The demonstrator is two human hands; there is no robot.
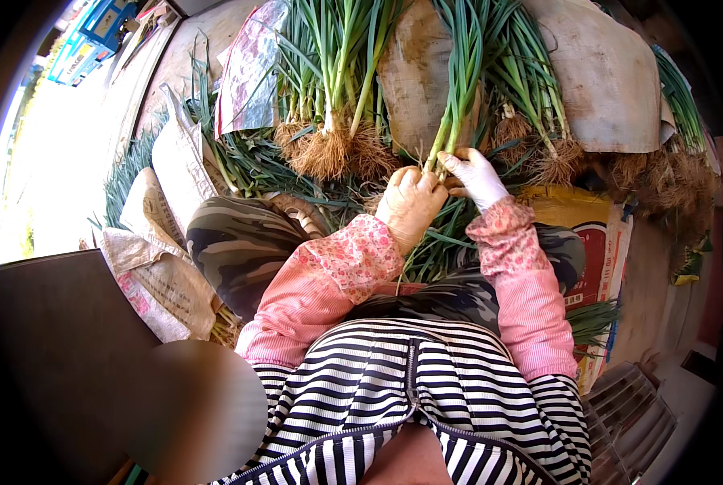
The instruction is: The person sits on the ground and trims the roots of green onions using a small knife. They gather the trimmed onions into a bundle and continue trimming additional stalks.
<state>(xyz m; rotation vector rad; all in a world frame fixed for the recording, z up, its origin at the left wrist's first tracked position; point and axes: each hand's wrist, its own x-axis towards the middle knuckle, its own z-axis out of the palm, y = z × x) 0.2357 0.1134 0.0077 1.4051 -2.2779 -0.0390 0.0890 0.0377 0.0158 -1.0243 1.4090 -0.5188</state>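
Observation:
My left hand (pixel 411 203), in a stained cream glove, is closed around the lower end of a few leek-like green stalks (pixel 452 118). Just right of it, my right hand (pixel 478 177) in a whiter glove pinches the same stalks near their base. Their leaves point away from me, and their root ends are mostly hidden by my fingers. Beyond my left hand lies a bundle of similar stalks (pixel 337 66) with bushy brown roots (pixel 325 151). Another rooted bundle (pixel 534 91) rests beyond my right hand. Loose green leaves (pixel 437 248) lie below my hands, between my knees.
Woven sacks (pixel 601 79) lie under and between the bundles. More sacks (pixel 155 285) partly wrap greens at my left. A printed yellow and red sack (pixel 595 242) is by my right knee, with a metal rack (pixel 628 418) behind. Several more rooted stalks (pixel 679 103) lie far right.

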